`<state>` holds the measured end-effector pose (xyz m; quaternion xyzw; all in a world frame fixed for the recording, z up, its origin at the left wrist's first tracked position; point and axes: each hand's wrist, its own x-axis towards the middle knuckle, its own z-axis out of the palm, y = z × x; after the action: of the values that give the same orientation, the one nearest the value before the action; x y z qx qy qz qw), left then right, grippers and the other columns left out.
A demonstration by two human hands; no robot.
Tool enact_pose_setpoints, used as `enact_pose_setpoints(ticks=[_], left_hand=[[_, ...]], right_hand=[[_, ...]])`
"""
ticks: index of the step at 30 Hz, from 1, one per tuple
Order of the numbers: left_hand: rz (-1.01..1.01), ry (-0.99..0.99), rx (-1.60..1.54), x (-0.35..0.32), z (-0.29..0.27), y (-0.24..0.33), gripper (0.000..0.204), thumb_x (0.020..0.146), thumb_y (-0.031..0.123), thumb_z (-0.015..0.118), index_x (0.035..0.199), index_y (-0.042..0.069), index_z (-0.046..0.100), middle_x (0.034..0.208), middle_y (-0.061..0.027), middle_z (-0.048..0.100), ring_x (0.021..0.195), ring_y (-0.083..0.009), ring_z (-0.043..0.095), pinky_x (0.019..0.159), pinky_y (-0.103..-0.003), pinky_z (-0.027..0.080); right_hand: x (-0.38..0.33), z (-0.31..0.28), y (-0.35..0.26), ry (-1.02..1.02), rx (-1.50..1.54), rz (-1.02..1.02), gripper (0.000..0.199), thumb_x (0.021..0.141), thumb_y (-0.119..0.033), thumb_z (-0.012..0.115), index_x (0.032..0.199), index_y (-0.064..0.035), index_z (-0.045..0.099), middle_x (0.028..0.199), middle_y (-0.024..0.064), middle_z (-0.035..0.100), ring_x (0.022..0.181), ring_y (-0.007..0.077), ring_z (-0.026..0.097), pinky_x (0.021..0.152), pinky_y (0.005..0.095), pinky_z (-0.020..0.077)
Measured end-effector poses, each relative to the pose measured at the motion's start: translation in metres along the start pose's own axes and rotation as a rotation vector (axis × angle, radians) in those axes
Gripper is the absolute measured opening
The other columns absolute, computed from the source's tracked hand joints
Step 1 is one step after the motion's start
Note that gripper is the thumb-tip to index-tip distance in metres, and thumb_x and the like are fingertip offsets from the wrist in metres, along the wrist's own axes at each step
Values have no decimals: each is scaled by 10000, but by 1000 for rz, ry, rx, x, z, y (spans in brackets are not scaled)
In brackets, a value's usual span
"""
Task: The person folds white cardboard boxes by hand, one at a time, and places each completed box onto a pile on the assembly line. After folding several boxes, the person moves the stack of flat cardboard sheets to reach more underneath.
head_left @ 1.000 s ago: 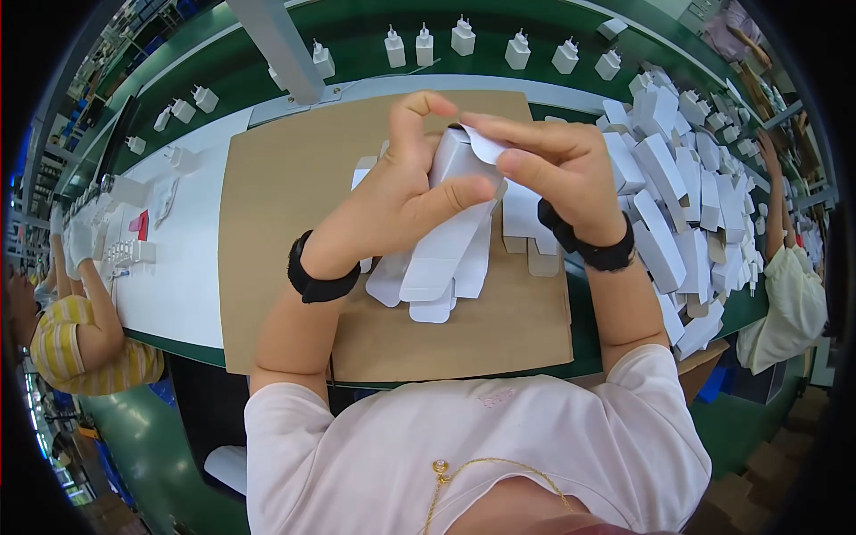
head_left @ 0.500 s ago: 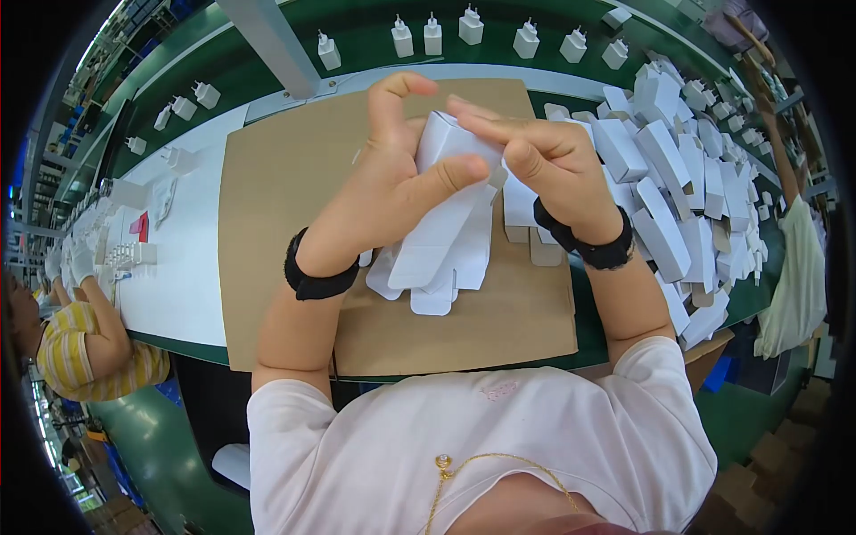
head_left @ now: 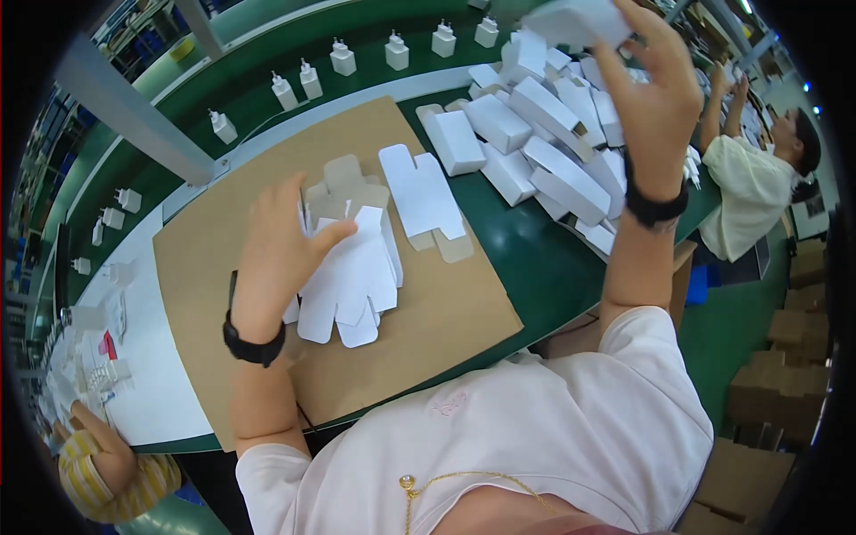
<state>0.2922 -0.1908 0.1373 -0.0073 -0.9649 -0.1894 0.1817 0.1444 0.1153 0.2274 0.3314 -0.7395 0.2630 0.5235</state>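
Observation:
My right hand (head_left: 658, 102) is raised at the upper right, its fingers at the end of a white folded box (head_left: 575, 21). The box is slightly blurred and hangs above the far side of a heap of similar white boxes (head_left: 557, 174). My left hand (head_left: 278, 254) has its thumb and fingers apart at the left edge of a stack of flat, unfolded white box blanks (head_left: 361, 276). Its thumb lies over the stack's upper part; whether it touches the top blank I cannot tell. Right of the stack, one more flat blank (head_left: 421, 194) lies alone.
Under the blanks is a brown cardboard sheet (head_left: 437, 308) on a green table (head_left: 544, 267). Several white plug chargers (head_left: 342, 57) stand along the back ledge beside a grey post (head_left: 134, 98). Co-workers sit at left (head_left: 111, 468) and right (head_left: 753, 192). Brown cartons (head_left: 780, 397) are stacked at right.
Both hands held the box together over the blanks; now they are apart. My right hand has carried it up and right to the heap, my left has let go, and the view has turned right.

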Motion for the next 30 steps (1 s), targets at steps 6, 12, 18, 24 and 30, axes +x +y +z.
enact_pose_setpoints(ticks=[6, 12, 18, 24, 30], left_hand=[[-311, -429, -77, -17, -12, 3, 796, 621, 344, 767, 1241, -21, 426, 1017, -224, 581, 909, -318, 586, 770, -370, 465], [-400, -321, -134, -40, 2, 0, 627, 666, 264, 745, 1151, -28, 476, 888, -194, 616, 787, -295, 613, 698, -341, 482], [-361, 134, -672, -50, -2, 36, 321, 762, 185, 669, 974, -36, 571, 840, -197, 627, 738, -297, 619, 647, -309, 473], [-112, 284, -278, -70, 21, 86, 229, 807, 175, 617, 864, -16, 505, 725, -197, 570, 646, -332, 567, 556, -368, 445], [14, 400, -175, -85, 34, 95, 193, 789, 89, 625, 808, 0, 456, 707, -167, 519, 622, -336, 509, 530, -384, 411]], right_hand=[[-53, -37, 68, -94, -421, 0, 290, 723, -41, 661, 1011, -70, 641, 1040, 115, 619, 908, 234, 603, 770, 294, 482], [-83, -10, -38, -302, 224, 88, 242, 710, -32, 664, 951, -45, 657, 966, 120, 642, 903, 256, 602, 778, 318, 471], [-89, 5, -109, -651, 831, 348, 349, 783, -97, 646, 1127, -76, 594, 1071, 119, 611, 837, 167, 606, 670, 238, 488], [-105, 14, -140, -646, 1012, 360, 446, 865, -179, 589, 1276, -64, 457, 1192, 120, 540, 809, 108, 581, 663, 199, 474], [-107, 4, -144, -593, 1054, 519, 383, 820, -186, 653, 1150, -32, 535, 1097, 92, 578, 856, 117, 591, 719, 219, 479]])
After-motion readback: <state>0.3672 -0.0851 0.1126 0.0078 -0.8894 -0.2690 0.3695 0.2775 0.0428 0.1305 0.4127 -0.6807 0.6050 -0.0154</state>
